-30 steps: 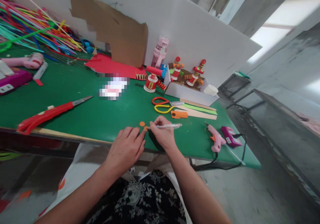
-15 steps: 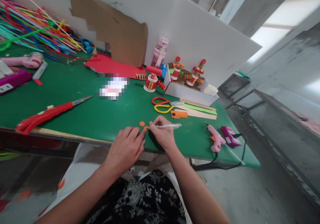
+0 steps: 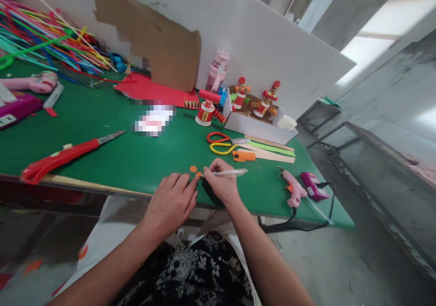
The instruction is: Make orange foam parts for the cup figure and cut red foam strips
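Note:
My right hand (image 3: pixel 220 183) grips a clear-barrelled pen (image 3: pixel 235 172), its tip down at a small orange paper circle (image 3: pixel 198 175) on the green table (image 3: pixel 153 156). Beside that circle, my left hand (image 3: pixel 173 196) rests with its fingers extended and a fingertip at the circle's edge. A second orange circle (image 3: pixel 193 168) lies just behind the first, touched by neither hand. Farther back are scissors (image 3: pixel 220 147) with one red and one yellow handle, and a punched orange paper piece (image 3: pixel 245 156).
A pink glue gun (image 3: pixel 293 188) and a purple box (image 3: pixel 314 186) with a cord lie on the right. Paper-cup figures (image 3: pixel 205 114) stand by a white box (image 3: pixel 260 131). A large red-handled cutting tool (image 3: pixel 64 157) lies left; colourful pipe cleaners (image 3: pixel 51 37) are heaped behind it.

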`<action>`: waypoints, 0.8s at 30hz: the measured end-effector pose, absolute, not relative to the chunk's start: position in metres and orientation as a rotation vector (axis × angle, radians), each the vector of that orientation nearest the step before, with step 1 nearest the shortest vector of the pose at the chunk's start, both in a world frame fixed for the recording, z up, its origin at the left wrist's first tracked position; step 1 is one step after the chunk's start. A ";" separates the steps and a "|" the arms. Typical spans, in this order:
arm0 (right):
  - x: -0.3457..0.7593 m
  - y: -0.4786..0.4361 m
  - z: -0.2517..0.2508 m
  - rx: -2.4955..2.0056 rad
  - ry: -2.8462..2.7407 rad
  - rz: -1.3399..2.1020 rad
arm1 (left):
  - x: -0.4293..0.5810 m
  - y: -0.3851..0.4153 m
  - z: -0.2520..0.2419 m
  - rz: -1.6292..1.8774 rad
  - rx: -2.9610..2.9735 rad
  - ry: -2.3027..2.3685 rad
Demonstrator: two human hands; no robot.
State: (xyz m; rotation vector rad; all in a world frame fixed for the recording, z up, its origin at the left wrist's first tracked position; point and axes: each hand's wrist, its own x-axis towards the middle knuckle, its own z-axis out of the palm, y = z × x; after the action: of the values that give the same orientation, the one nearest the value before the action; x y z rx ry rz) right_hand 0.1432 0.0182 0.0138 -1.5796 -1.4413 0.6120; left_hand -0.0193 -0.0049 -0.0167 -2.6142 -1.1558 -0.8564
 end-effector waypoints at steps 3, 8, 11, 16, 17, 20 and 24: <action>0.144 0.018 0.013 -1.574 -1.447 0.608 | -0.019 -0.005 -0.017 -0.870 -2.618 -1.157; 0.144 0.018 0.012 -1.583 -1.441 0.606 | -0.018 -0.005 -0.016 -0.859 -2.606 -1.134; 0.144 0.018 0.012 -1.584 -1.441 0.606 | -0.019 -0.004 -0.015 -0.856 -2.594 -1.114; 0.144 0.019 0.012 -1.574 -1.429 0.612 | -0.019 -0.005 -0.015 -0.852 -2.585 -1.121; 0.144 0.018 0.012 -1.572 -1.426 0.610 | -0.019 -0.005 -0.015 -0.846 -2.585 -1.123; 0.144 0.018 0.012 -1.569 -1.423 0.606 | -0.019 -0.005 -0.016 -0.828 -2.585 -1.130; 0.144 0.018 0.012 -1.563 -1.420 0.600 | -0.019 -0.005 -0.015 -0.836 -2.580 -1.126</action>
State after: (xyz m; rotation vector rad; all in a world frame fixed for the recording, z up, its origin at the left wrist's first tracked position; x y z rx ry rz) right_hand 0.1440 0.0179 0.0124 -1.5630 -1.4203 0.5999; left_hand -0.0187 -0.0050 -0.0155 -2.5799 -1.1264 -0.8362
